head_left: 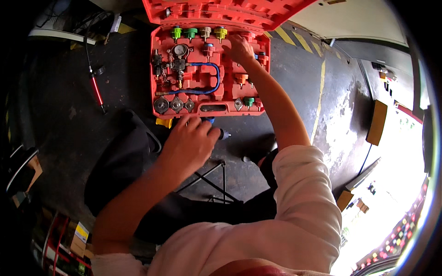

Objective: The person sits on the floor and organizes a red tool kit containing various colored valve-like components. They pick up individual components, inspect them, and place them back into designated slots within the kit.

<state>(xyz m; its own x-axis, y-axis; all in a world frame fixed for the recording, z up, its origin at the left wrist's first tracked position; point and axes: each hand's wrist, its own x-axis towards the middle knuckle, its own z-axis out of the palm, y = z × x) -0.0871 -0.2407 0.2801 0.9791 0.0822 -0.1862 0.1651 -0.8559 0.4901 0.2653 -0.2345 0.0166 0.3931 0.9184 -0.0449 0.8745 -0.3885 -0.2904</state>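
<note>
A red tool case (212, 108) lies open before me, with moulded slots holding cap-like adapters and a pressure gauge (180, 50) on a metal hand pump (178, 66). A blue hose (218, 76) loops from the pump. My right hand (240, 49) reaches over the case's far right part, thumb and fingers apart, beside a yellow adapter (220, 33) and a red adapter (247, 35). Just in front of the near edge is my left hand (191, 141), its fingers curled; what they hold, if anything, is hidden. A dark blue fitting (224, 134) shows beside its thumb.
The red lid (216, 14) stands raised at the back. A red hand pump (96, 90) with a black hose lies on the dark floor at left. Yellow (164, 123) and blue pieces sit by the case's near edge. A folding stool frame (224, 181) stands between my legs.
</note>
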